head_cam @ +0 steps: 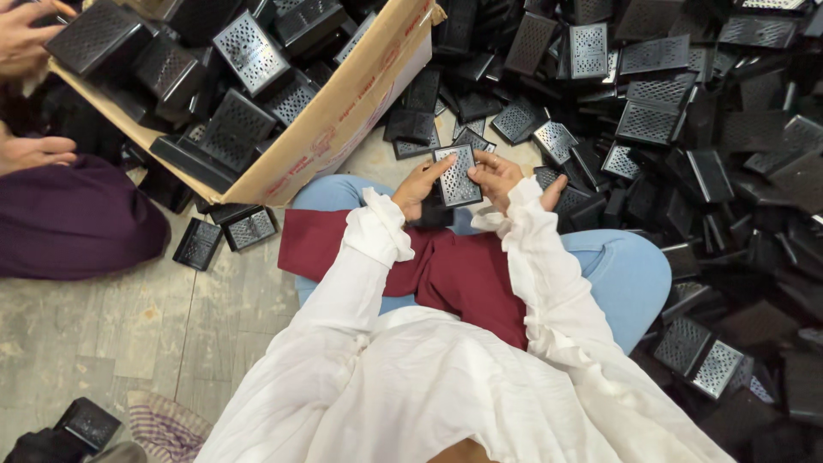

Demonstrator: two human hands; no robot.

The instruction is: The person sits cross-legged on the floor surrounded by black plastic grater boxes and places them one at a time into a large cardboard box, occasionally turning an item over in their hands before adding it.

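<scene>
Both hands were on one small black perforated plate, held over the lap: left hand gripped its left edge, right hand its right. A cardboard box sat just left, and a pile of plates covered the floor to the right.

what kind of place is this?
Probably a small workshop's sorting or packing floor: a big pile of black perforated trays, a cardboard box full of them, and both hands, left hand and right hand, holding one tray.
</scene>
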